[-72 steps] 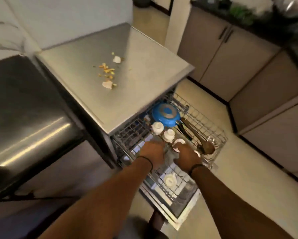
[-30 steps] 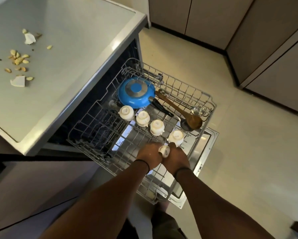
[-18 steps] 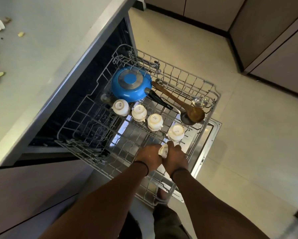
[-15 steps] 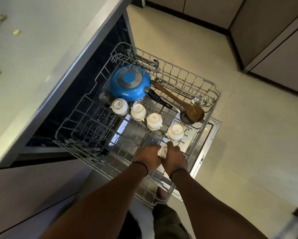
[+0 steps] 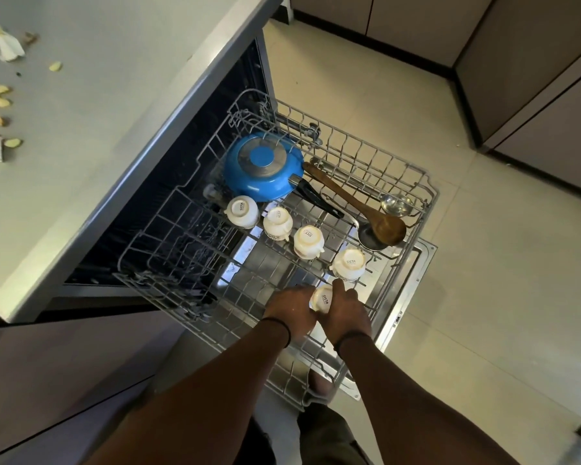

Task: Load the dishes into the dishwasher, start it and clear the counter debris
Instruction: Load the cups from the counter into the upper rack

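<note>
A: What did your hands hold?
B: Your left hand (image 5: 291,308) and right hand (image 5: 344,312) together gripped a small white ceramic cup (image 5: 323,298), upside down, at the grey wire dishwasher rack's (image 5: 426,196) 5 o'clock corner.

Five white cups (image 5: 242,211) sit upturned in one wire rack (image 5: 422,196) (the fifth held between two hands (image 5: 319,308)), plus one blue pan (image 5: 260,169), one wooden spoon (image 5: 359,206), one steel ladle (image 5: 368,234), one small strainer (image 5: 396,204).
</note>
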Tool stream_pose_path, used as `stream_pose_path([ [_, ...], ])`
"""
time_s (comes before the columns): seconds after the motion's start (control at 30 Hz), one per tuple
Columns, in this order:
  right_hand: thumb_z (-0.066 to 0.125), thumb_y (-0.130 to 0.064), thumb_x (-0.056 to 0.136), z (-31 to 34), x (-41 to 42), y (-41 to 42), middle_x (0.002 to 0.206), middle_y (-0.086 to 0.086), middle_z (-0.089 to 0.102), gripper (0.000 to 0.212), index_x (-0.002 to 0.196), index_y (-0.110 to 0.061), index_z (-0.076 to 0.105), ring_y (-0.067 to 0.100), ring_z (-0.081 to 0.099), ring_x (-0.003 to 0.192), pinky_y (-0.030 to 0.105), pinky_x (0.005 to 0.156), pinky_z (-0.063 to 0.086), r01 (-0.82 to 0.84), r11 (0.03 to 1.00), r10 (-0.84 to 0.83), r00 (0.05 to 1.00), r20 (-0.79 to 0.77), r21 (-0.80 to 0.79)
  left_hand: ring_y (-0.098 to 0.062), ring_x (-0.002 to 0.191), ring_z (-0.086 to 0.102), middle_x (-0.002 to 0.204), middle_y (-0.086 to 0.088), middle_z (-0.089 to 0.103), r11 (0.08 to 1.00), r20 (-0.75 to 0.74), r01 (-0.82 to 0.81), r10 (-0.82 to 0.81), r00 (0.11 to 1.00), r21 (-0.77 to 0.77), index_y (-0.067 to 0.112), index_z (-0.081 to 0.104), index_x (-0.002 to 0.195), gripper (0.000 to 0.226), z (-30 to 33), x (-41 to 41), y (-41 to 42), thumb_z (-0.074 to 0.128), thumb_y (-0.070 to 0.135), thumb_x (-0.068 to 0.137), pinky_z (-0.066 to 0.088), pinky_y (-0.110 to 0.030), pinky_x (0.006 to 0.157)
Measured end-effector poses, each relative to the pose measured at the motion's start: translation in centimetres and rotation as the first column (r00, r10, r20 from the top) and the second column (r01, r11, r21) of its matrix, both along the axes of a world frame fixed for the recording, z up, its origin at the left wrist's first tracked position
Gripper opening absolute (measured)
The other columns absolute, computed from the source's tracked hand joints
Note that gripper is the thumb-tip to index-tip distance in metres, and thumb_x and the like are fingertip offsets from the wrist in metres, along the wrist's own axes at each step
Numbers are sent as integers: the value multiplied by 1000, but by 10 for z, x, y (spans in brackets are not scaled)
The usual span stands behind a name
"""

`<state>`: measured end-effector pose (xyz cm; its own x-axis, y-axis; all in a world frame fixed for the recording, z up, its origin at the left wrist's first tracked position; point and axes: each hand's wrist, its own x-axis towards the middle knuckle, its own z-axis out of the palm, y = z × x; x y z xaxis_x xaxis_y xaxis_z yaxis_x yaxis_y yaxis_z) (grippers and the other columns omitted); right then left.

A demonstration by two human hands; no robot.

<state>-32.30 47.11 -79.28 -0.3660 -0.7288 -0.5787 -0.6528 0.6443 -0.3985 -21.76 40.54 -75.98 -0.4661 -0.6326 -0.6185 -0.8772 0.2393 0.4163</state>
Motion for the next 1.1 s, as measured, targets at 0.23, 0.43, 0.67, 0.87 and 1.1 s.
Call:
stream_pose_path([
  [0.23,63,-38,85,2,3,-1,113,10,56,53,130,-25,38,32,59,103,40,82,51,-28,999,28,999,-35,-16,-28,117,56,127,-7,60,999,50,10,-12,999,47,19,51,133,46,2,5,-1,55,21,87,44,-38,100],
  [0.43,60,-31,88,-1,7,-1,112,12,57,50,131,-21,36,31,60,101,36,77,48,-48,997,45,998,-50,-59,-29,124,51,135,-8,54,997,-22,-47,49,999,53,17,50,137,47,1,10,2,53,12,90,41,-37,104],
  [0.67,61,-37,84,-11,13,3,104,12,62,59,130,-17,31,33,63,92,36,70,49,56,994,-52,998,41,-91,-29,115,57,128,-8,59,958,-156,-198,231,960,206,25,63,125,42,-3,4,16,48,15,87,46,-38,100],
  [0.87,59,-37,84,-16,12,2,102,12,64,52,128,-20,36,35,63,92,34,68,47,124,979,-107,988,110,-164,-23,106,63,117,-5,68,902,-191,-403,427,884,154,26,60,124,45,-7,8,20,48,2,88,52,-38,92],
  [1.1,58,-34,86,-20,19,-6,107,13,63,59,135,-22,27,34,63,94,37,76,51,136,982,-115,980,161,-129,-22,106,62,119,-4,66,924,-150,-371,381,912,90,28,57,127,44,-4,11,19,51,6,90,52,-39,92],
])
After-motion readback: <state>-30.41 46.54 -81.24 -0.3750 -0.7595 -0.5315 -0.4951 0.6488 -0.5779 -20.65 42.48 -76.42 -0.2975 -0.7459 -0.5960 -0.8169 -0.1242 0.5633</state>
